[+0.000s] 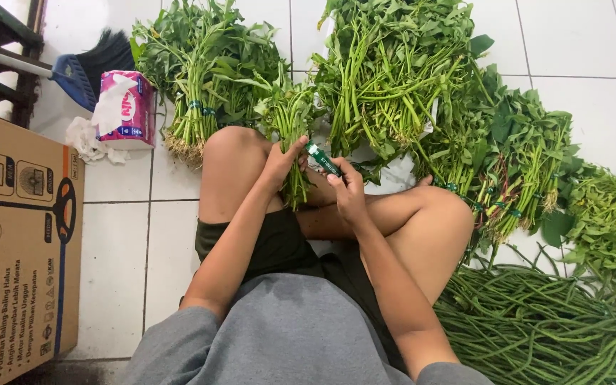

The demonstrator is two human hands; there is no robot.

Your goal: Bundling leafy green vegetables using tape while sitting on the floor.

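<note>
I sit cross-legged on a white tiled floor. My left hand point(281, 162) grips a bunch of leafy green stems point(290, 117), leaves pointing away from me and stalk ends down by my knee. My right hand point(347, 187) pinches a strip of green tape point(322, 158) that runs up toward the bunch's stalks. Both hands meet just above my bent knees.
Tied bundles of greens point(201, 64) and a loose pile point(393, 71) lie ahead. More bundles point(522, 164) and long beans point(536, 328) fill the right. A pink tissue pack point(131, 107), crumpled tissue, a broom point(73, 75) and a cardboard box point(19, 249) sit left.
</note>
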